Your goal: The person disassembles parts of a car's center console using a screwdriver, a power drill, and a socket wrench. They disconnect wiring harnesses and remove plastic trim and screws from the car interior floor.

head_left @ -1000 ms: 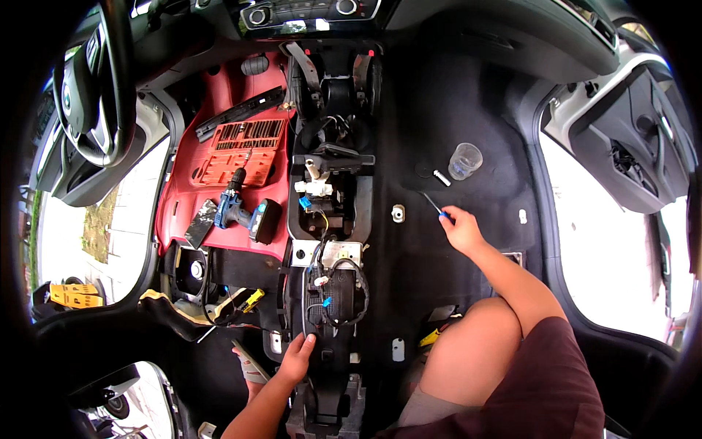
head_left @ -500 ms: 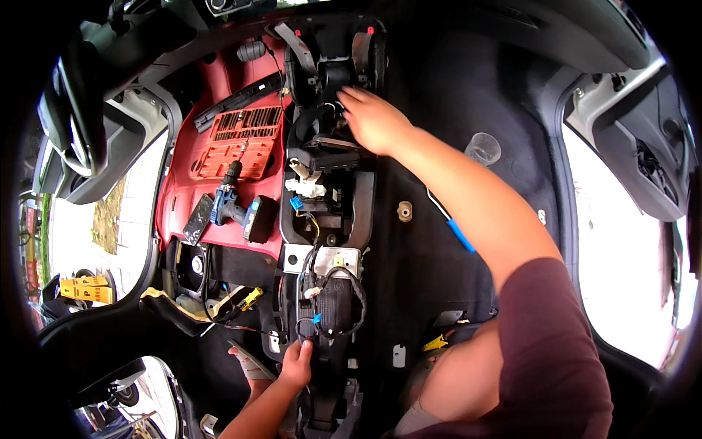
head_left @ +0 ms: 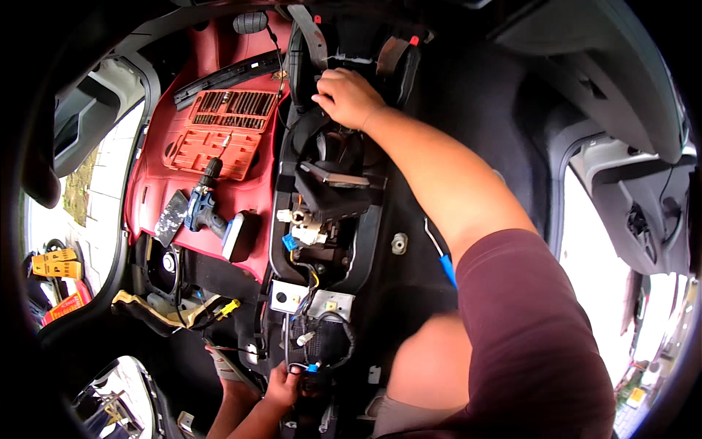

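My right hand reaches over the far end of the stripped centre console, its fingers curled; whatever they hold is hidden. Just nearer than that hand lies a black looped part. Low in the picture, my left hand is closed with the thumb against a thin dark cable of the wiring harness, beside a small blue connector. A white connector and a metal bracket sit farther up. Another blue connector hangs by a white plastic part.
On the red covering at left lie an orange bit case, a cordless drill, a dark phone-like slab and a long black trim strip. A blue-handled tool and a metal fitting are on the right floor. My bare knee is near.
The view has shifted, and my right hand has moved farther along the console with its fingers more curled. My left hand stays at the cable by the blue connector.
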The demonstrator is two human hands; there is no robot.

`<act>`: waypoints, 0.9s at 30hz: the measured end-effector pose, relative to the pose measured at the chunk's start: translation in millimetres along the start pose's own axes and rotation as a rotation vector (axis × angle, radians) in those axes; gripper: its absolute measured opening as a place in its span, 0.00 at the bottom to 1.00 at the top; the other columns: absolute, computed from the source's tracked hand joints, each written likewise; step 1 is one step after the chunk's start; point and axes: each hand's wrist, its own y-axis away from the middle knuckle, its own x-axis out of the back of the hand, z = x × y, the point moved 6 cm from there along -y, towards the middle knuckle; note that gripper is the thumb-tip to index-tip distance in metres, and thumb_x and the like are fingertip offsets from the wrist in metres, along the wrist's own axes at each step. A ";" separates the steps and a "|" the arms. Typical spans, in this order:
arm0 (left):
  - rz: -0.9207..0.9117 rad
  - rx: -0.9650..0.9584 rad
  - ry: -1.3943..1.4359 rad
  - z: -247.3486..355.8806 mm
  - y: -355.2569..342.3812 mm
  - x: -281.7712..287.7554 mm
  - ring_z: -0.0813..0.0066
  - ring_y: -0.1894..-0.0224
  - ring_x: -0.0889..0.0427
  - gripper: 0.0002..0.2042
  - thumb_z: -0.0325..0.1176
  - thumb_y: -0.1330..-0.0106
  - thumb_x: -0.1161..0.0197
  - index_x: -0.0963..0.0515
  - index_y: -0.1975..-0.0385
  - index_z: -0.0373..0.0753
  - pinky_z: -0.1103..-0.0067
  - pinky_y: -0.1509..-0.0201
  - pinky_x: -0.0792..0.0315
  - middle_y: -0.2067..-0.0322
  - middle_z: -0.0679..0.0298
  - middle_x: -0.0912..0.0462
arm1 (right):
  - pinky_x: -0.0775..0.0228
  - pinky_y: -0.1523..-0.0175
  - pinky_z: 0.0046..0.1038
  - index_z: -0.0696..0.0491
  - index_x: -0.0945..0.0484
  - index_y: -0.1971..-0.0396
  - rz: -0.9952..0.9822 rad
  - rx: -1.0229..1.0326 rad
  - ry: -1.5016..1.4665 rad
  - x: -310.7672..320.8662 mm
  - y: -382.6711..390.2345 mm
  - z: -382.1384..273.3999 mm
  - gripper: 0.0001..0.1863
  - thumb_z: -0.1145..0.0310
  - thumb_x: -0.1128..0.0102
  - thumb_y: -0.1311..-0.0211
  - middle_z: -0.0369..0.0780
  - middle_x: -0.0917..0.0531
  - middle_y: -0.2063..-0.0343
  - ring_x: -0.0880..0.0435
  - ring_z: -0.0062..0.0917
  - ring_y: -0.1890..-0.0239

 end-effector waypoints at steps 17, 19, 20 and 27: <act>0.144 -0.011 -0.329 32.4 14.7 10.7 0.59 0.64 0.11 0.15 0.38 0.25 0.39 0.19 0.52 0.31 0.68 0.56 0.21 0.67 0.51 0.12 | 0.30 0.50 0.41 0.52 0.24 0.72 -0.090 -0.179 -0.005 -6.4 2.1 4.3 0.10 0.63 0.37 0.34 0.39 0.21 0.63 0.21 0.38 0.54; 0.129 0.016 -0.229 23.1 14.2 10.8 0.62 0.62 0.12 0.15 0.38 0.25 0.40 0.19 0.52 0.30 0.69 0.54 0.21 0.66 0.51 0.11 | 0.30 0.50 0.41 0.51 0.24 0.71 -0.094 -0.187 0.007 -10.9 1.8 6.4 0.10 0.63 0.37 0.34 0.38 0.21 0.63 0.21 0.38 0.54; 0.119 0.029 -0.179 17.9 14.2 10.3 0.63 0.61 0.12 0.15 0.38 0.25 0.40 0.19 0.51 0.30 0.69 0.53 0.21 0.65 0.52 0.11 | 0.30 0.49 0.42 0.51 0.24 0.71 -0.098 -0.188 0.012 -12.0 2.3 7.2 0.10 0.63 0.37 0.34 0.38 0.21 0.63 0.21 0.38 0.54; 0.095 0.050 -0.180 13.7 14.8 11.3 0.70 0.58 0.14 0.17 0.38 0.23 0.41 0.20 0.47 0.28 0.72 0.51 0.21 0.62 0.53 0.10 | 0.30 0.49 0.42 0.51 0.24 0.70 -0.088 -0.173 0.020 -5.8 1.9 4.1 0.10 0.62 0.37 0.34 0.38 0.22 0.62 0.22 0.38 0.53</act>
